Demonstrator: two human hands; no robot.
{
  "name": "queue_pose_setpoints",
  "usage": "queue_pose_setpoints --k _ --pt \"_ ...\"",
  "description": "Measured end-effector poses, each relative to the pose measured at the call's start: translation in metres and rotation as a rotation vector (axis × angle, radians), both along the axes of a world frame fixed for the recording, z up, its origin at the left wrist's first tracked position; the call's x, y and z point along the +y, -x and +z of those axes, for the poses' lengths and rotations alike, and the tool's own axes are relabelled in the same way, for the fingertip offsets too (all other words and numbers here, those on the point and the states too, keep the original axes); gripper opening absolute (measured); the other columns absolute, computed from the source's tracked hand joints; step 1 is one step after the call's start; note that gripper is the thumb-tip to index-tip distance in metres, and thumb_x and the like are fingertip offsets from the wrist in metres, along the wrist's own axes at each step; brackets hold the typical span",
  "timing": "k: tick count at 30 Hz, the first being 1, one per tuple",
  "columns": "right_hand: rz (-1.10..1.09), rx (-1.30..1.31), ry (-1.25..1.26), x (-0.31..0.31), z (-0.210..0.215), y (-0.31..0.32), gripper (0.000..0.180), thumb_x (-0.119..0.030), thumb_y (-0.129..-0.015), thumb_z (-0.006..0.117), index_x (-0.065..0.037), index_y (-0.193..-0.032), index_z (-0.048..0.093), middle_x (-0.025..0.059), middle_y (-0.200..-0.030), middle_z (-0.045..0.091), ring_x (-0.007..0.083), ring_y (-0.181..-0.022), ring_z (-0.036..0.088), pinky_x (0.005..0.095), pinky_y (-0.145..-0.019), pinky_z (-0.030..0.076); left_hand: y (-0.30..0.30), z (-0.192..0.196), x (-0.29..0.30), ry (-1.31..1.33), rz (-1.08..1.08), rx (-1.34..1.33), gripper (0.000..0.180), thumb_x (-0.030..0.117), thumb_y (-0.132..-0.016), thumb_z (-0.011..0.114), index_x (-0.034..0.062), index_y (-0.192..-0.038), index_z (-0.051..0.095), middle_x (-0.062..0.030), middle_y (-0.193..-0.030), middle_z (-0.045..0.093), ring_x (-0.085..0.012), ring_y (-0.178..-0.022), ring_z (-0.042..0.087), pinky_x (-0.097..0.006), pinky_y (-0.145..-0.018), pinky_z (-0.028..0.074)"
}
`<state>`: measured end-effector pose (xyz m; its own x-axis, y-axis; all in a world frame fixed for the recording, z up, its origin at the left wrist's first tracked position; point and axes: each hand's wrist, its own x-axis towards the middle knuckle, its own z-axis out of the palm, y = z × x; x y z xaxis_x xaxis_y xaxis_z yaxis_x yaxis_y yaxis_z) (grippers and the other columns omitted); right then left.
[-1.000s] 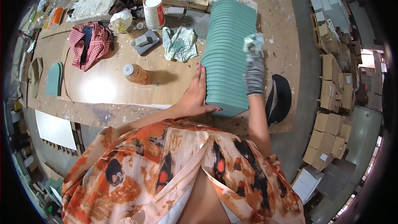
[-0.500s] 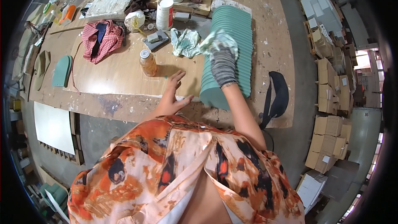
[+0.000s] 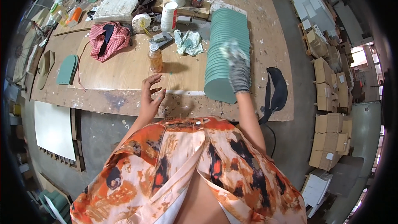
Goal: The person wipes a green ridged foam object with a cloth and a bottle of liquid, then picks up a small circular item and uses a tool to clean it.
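My right hand (image 3: 239,71), in a grey knitted glove, is closed on a pale stained rag (image 3: 233,49) and holds it against the right side of a long row of green round-ended panels (image 3: 219,58). Motion smears the rag a little. My bare left hand (image 3: 151,94) hovers at the table's front edge, fingers spread and slightly curled, with nothing in it. Just beyond its fingertips stands a clear bottle (image 3: 156,59) of amber liquid with a pale cap. A second crumpled rag (image 3: 189,42) lies left of the panels.
On the worktable (image 3: 124,79) lie a red checked cloth (image 3: 108,41), a single green panel (image 3: 67,69) and a black strap-like item (image 3: 277,89). White canisters (image 3: 168,16), a sanding block (image 3: 161,40) and a paint jar (image 3: 198,0) stand farther back. Cardboard boxes (image 3: 325,141) are stacked on the right.
My right hand has moved the rag from the top of the row to its right side. My left hand has shifted left, nearer the bottle. The view has shifted slightly.
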<state>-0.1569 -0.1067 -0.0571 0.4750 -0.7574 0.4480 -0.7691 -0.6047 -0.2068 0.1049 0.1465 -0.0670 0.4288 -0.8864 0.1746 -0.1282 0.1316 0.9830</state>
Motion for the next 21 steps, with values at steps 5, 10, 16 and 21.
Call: queue_pose_setpoints --k 5,10,16,21 --pt "-0.426 -0.451 -0.681 -0.020 0.009 0.086 0.040 -0.032 -0.100 0.048 0.000 -0.121 0.060 0.0058 -0.100 0.064 0.0113 -0.087 0.053 0.0262 -0.079 0.045 -0.007 0.008 0.000 0.056 0.062 0.009 0.047 -0.004 -0.085 0.063 0.0083 -0.129 0.051 -0.0099 -0.129 0.046 -0.0215 -0.118 0.051 -0.034 -0.090 0.050" --pt "-0.307 -0.558 -0.266 0.018 0.031 0.047 0.036 -0.027 -0.102 0.044 -0.002 -0.124 0.059 0.0074 -0.106 0.064 0.0142 -0.093 0.057 0.0284 -0.084 0.047 -0.014 0.005 0.006 0.050 0.133 -0.033 0.043 -0.003 -0.086 0.061 0.0074 -0.127 0.052 -0.0097 -0.129 0.048 -0.0210 -0.118 0.051 -0.033 -0.089 0.050" --pt "0.141 0.096 -0.127 0.106 0.003 -0.029 0.039 -0.011 -0.091 0.052 -0.016 -0.129 0.060 0.0077 -0.140 0.051 0.0274 -0.131 0.044 0.0481 -0.116 0.024 -0.006 0.003 0.004 -0.055 0.061 -0.047 0.038 -0.002 -0.090 0.058 0.0051 -0.126 0.051 -0.0076 -0.128 0.048 -0.0186 -0.122 0.050 -0.031 -0.090 0.048" --pt "0.048 0.214 0.125 0.087 -0.025 -0.010 0.035 -0.012 -0.089 0.054 -0.018 -0.122 0.063 0.0081 -0.138 0.052 0.0250 -0.129 0.045 0.0453 -0.115 0.025 0.008 0.011 -0.007 -0.031 0.037 -0.034 0.034 -0.003 -0.090 0.058 0.0042 -0.123 0.053 -0.0079 -0.127 0.050 -0.0189 -0.121 0.051 -0.031 -0.090 0.049"
